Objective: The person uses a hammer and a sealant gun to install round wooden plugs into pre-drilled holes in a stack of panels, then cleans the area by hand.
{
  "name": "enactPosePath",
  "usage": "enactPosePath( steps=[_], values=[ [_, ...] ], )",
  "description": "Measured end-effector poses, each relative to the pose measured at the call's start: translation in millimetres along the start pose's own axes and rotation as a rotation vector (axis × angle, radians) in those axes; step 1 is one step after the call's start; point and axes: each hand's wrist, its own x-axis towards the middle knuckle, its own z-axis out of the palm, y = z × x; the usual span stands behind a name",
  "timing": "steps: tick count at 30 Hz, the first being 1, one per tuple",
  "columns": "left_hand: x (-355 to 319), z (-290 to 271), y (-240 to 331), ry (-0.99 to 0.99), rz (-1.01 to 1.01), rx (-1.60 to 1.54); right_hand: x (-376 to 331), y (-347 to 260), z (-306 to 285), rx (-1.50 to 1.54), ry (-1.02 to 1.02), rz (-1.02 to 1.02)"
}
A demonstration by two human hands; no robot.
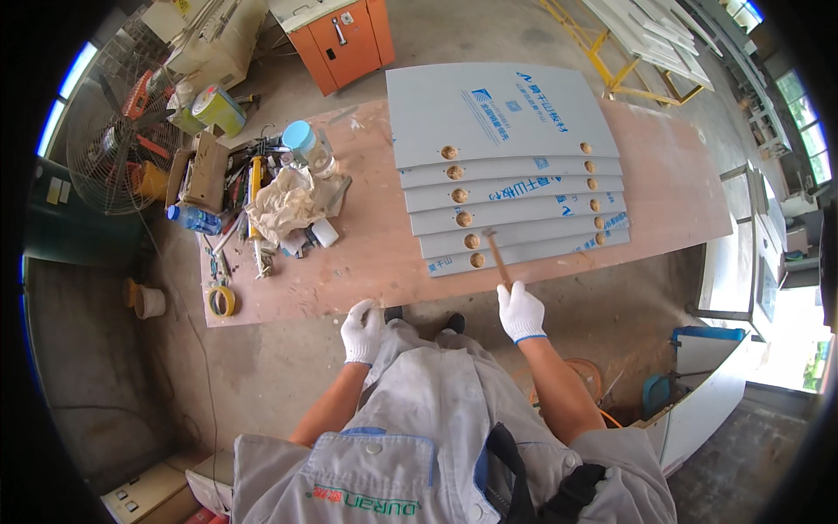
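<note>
My right hand (522, 312), in a white knit glove, is closed around the wooden handle of a small hammer (497, 258). The hammer's head is over the lowest board edges of a stack of light grey panels (480, 96); whether it touches them I cannot tell. These panels carry blue print and lie staggered like steps. Each exposed strip has two round drilled holes showing tan wood core. At the table's near edge is my left hand (361, 334), also gloved, its fingers curled together; anything within them is too small or hidden to make out.
The pinkish worktable (384, 271) holds crumpled paper (288, 205), a blue-lidded jar (301, 140), a blue bottle (194, 218), yellow tape (222, 301) and loose tools on its left. Beyond stand a fan (122, 131), an orange cabinet (340, 44) and a yellow rack (602, 65).
</note>
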Motion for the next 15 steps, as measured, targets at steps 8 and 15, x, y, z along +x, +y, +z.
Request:
enactPosePath(
  steps=[8, 15],
  values=[
    [67, -88, -32, 0.191, -0.095, -0.12, -14, -24, 11, -0.084, -0.091, 0.113],
    [192, -236, -118, 0.554, 0.166, 0.353, -47, -69, 22, 0.086, 0.028, 0.087]
  ],
)
